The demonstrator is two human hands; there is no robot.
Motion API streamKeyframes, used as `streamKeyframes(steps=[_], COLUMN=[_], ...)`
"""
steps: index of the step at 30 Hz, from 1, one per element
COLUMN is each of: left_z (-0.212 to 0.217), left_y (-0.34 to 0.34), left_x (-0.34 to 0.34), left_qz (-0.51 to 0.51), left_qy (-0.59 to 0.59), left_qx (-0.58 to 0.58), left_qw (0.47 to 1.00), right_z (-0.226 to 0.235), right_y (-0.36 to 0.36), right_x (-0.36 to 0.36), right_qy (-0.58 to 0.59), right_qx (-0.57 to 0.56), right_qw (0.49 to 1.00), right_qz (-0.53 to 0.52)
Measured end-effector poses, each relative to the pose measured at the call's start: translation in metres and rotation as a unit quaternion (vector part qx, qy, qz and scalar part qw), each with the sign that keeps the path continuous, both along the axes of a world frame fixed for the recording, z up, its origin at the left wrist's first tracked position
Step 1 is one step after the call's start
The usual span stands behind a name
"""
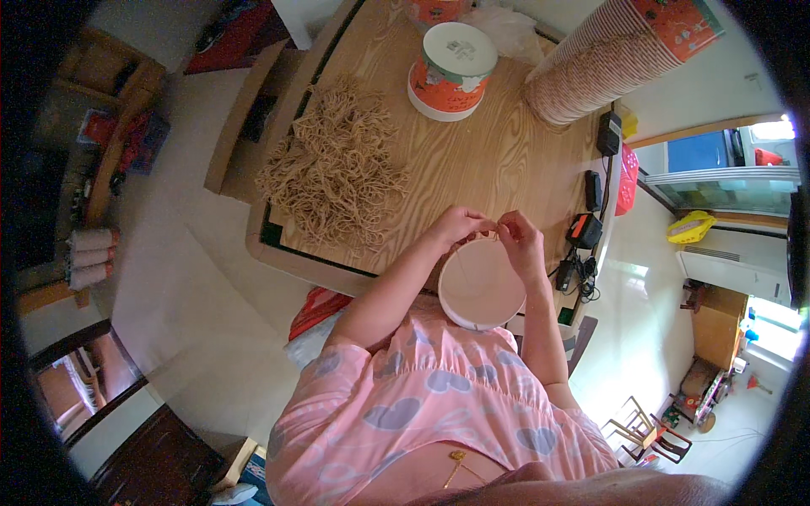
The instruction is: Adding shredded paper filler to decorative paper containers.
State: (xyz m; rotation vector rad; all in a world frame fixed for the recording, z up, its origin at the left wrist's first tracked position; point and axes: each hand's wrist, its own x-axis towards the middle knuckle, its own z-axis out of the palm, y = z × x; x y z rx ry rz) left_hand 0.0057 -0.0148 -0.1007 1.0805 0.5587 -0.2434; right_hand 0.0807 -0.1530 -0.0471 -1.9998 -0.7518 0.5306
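A white paper bowl (481, 287) rests tipped against my chest, its pale inside facing up. My left hand (456, 226) and my right hand (519, 244) meet at the bowl's far rim, fingers pinched on a thin tan string (488, 233) that runs along the rim between them. A big heap of the same tan string loops (333, 169) lies on the wooden table (506, 160) to the left of my hands.
A round orange-and-white lidded tub (451, 72) stands at the back of the table. A long stack of paper bowls (591, 76) lies at the back right. Black chargers and cables (582, 232) sit along the table's right edge. Thread cones (89, 257) lie far left.
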Motion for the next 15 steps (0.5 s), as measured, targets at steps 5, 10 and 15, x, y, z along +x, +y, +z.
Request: streamKeyframes(steps=[5,10,15], left_z=[-0.009,-0.022,-0.021], left_y=[0.000,0.005,0.007], left_x=[0.008,0.007,0.006], left_qz=[-0.020,-0.071,-0.090], left_qy=[0.008,-0.001,-0.021], left_qx=[-0.015,-0.092,-0.096], left_qw=[1.000,0.993,0.991], right_z=[-0.009,-0.014,-0.020], right_y=[-0.008,-0.010,-0.014], right_x=[0.007,0.006,0.009], right_qy=[0.034,0.040,0.061], right_qx=[-0.016,0.031,0.051], right_qw=[0.999,0.998,0.995], right_qz=[0.017,0.039,0.062])
